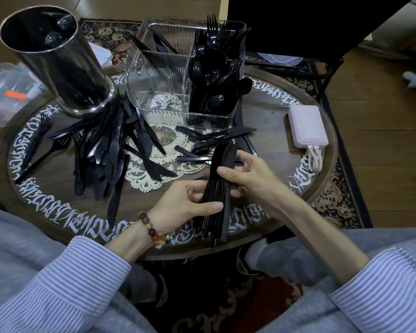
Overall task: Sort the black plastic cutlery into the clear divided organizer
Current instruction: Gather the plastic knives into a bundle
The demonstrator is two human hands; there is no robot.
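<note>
Both my hands hold one stacked bundle of black plastic knives (218,188) above the near part of the round table. My left hand (185,205) grips its lower half with the thumb across the front. My right hand (247,175) grips its upper half. The clear divided organizer (163,75) stands at the back middle: its right compartment holds spoons (211,68) and forks, a back compartment holds a few knives, and the front left compartment holds nothing. A big loose pile of black cutlery (106,145) lies to the left. Several more knives (207,138) lie in front of the organizer.
A tall metal cylinder (58,58) stands at the back left, touching the pile. A pink power bank (308,127) with a coiled cable lies at the right. A lace doily (154,174) covers the table's middle. My knees frame the near table edge (202,254).
</note>
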